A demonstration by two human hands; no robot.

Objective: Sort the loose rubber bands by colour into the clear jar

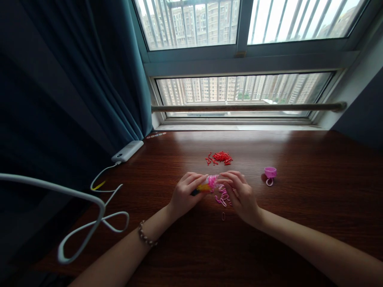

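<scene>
My left hand (189,190) is wrapped around a small clear bottle (204,186), which lies on its side with yellow and dark colours low on it. Pink paper clips (212,181) show inside its right end. My right hand (243,195) is at that end, fingers stretched out towards it; whether the fingertips touch the bottle is hard to see. Below and between the hands lie loose pink paper clips (223,197), partly covered by my right fingers. One single clip (223,216) sits nearer to me. Beyond the hands is a pile of small red clips (222,157).
A pink cap with a loop (270,173) stands on the brown table (314,191) at right. At left are a white power strip (128,151), its looping white cable (100,217) and a blue curtain (119,79). A barred window (239,89) is behind the table.
</scene>
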